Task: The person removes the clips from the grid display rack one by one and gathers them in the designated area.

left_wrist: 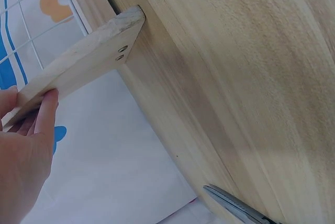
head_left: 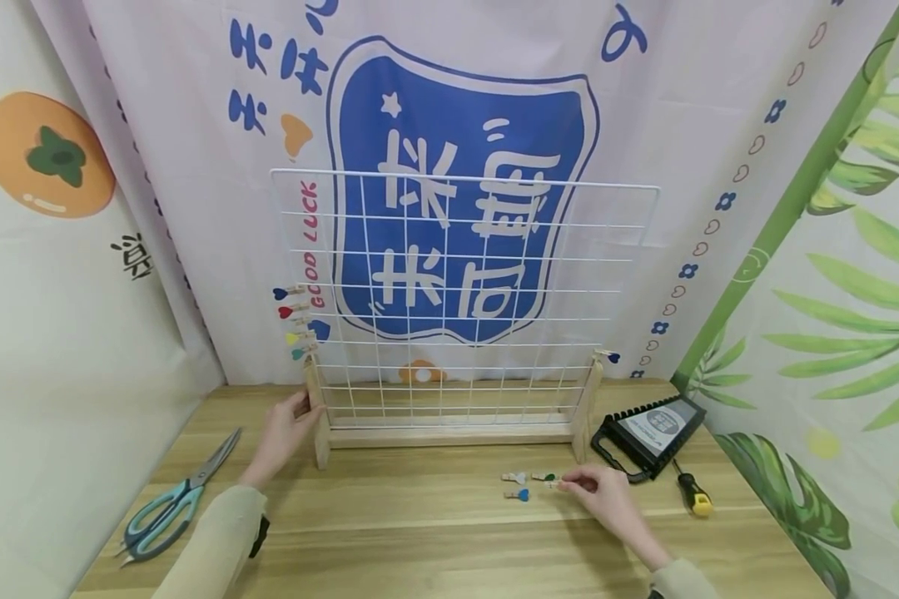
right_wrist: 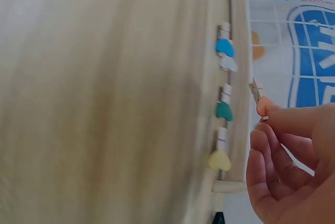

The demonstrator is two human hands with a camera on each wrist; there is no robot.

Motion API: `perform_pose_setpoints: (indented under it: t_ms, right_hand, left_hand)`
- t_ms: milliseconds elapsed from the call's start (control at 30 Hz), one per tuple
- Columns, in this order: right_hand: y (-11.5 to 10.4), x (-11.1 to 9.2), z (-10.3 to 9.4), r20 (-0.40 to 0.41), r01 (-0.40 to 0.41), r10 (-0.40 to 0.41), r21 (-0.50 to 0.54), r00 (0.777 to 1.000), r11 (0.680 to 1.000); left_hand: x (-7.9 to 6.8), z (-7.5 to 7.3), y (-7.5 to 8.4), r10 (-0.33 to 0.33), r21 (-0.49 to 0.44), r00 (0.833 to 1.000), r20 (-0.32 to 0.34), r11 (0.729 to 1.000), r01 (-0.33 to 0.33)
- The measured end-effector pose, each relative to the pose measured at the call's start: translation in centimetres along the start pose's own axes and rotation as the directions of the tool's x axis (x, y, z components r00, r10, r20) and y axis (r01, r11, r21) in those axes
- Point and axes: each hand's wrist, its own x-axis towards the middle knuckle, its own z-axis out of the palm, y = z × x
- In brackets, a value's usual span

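Right wrist view alone reveals the orange heart (right_wrist: 261, 106) on the wooden clip (right_wrist: 256, 91) that the right hand's (head_left: 598, 492) closed fingers pinch, at head view's five o'clock from the wire grid (head_left: 446, 289); left wrist's shows two metal screws (left_wrist: 123, 49) in the flat post (left_wrist: 94, 59) the left hand (left_wrist: 23, 156) grips.

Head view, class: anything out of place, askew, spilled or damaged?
Nothing looks spilled or damaged. The pale printed cloth looks odd: its "GOOD LUCK" runs sideways. The wooden heart clips look lopsided: several line the left edge of the white wire grid, one at its right.
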Motion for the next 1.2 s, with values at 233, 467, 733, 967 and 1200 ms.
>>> perform_pose_setpoints:
  t_ms: [233, 467, 733, 967, 1200]
  right_hand:
    - [0.4, -0.2, 1.2, 0.067, 0.043, -0.039, -0.053, 0.997, 0.998]
    - [0.5, 0.0, 1.7, 0.13, -0.062, 0.071, -0.075, 0.989, 0.995]
    - [0.8, 0.2, 1.8, 0.151, -0.049, 0.06, -0.082, 0.987, 0.995]
    - [0.3, 0.7, 0.6, 0.124, -0.057, 0.064, -0.056, 0.99, 0.997]
    - [-1.3, 3.5, -3.6, -0.073, 0.005, -0.012, -0.095, 0.997, 0.995]
  left_hand:
    - [0.0, 0.0, -0.2, 0.0, 0.023, 1.0, -0.004, 1.0, 0.0]
    - [0.0, 0.0, -0.3, -0.02, 0.028, 1.0, 0.012, 0.999, 0.02]
    - [-0.1, -0.1, -0.2, -0.018, 0.02, 1.0, 0.023, 1.0, 0.017]
    - [0.0, -0.1, -0.1, -0.011, 0.021, 1.0, 0.019, 1.0, 0.011]
    - [-0.1, -0.1, 0.0, -0.011, 0.01, 1.0, 0.017, 1.0, 0.011]
